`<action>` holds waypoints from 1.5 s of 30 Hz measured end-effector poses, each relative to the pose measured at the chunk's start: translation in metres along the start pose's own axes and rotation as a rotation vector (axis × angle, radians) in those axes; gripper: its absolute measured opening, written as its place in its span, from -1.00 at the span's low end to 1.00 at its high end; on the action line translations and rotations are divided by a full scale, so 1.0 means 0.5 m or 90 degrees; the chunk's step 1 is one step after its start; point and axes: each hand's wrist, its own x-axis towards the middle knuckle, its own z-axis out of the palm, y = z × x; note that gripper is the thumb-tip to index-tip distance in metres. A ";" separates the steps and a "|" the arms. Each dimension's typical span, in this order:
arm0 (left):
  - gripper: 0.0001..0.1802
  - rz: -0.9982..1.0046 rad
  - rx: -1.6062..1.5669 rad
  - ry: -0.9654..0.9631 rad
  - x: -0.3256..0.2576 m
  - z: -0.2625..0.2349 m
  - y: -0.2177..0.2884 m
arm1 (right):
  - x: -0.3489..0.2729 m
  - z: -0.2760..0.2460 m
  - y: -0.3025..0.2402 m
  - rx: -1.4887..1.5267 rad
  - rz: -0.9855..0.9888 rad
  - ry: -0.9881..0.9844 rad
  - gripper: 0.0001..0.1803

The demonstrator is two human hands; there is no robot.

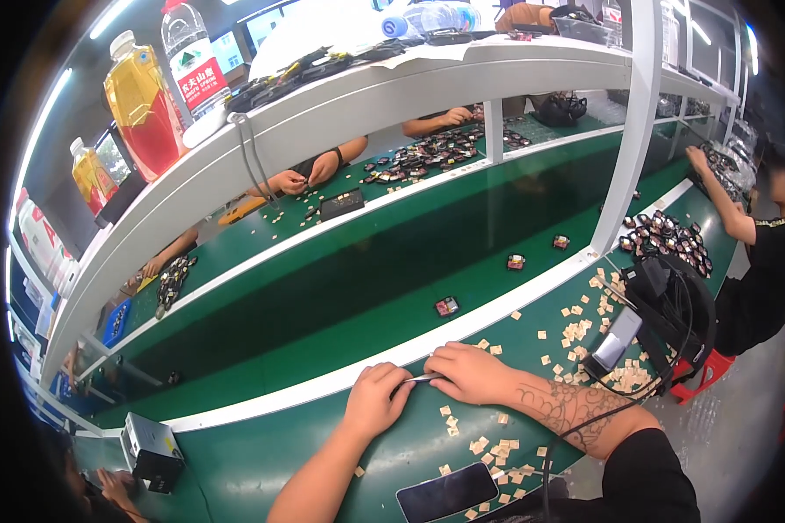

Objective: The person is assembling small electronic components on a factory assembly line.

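Note:
In front of me, at the white edge strip of my green bench, my left hand (pixel 377 401) and my right hand (pixel 473 373) are close together. A thin, silvery, slender tool (pixel 423 378) spans the gap between them. Its one end is pinched in my left fingers and the other in my right; the fingers hide much of it, so its kind does not show. Small pale tan square pieces (pixel 499 453) lie scattered beside and below my right forearm. A dark-screened smartphone (pixel 447 495) lies flat near the bench's front edge.
Beyond the white strip, small black modules (pixel 446 306) sit on a green conveyor belt (pixel 340 322). At right are a grey device (pixel 617 338), cables and a module pile (pixel 667 240). A grey box (pixel 153 451) stands left. Overhead runs a white shelf (pixel 340 131); co-workers sit around.

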 end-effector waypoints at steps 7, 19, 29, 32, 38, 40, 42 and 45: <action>-0.91 -0.028 -0.019 0.031 -0.002 -0.002 -0.001 | 0.005 0.002 0.004 0.022 -0.007 0.024 -0.82; -0.89 -0.031 -0.068 0.004 -0.007 -0.002 -0.006 | 0.005 0.003 -0.006 0.136 0.045 0.037 -0.86; -0.89 -0.052 -0.086 -0.003 -0.007 -0.005 -0.004 | 0.006 0.009 0.000 0.145 0.048 0.036 -0.86; -0.90 -0.046 -0.090 0.003 -0.008 -0.004 -0.006 | 0.005 0.008 -0.003 0.156 0.082 0.024 -0.86; -0.89 -0.066 -0.101 0.006 -0.006 -0.002 -0.003 | 0.006 0.005 0.001 0.144 0.041 0.050 -0.85; -0.90 -0.063 -0.099 0.002 -0.008 -0.004 -0.004 | 0.006 0.008 -0.001 0.151 0.051 0.045 -0.85; -0.90 -0.058 -0.097 -0.002 -0.005 -0.003 -0.006 | 0.006 0.009 0.001 0.156 0.062 0.041 -0.85; -0.90 -0.050 -0.097 -0.003 -0.009 0.000 -0.005 | 0.002 0.014 0.001 0.150 0.060 0.048 -0.84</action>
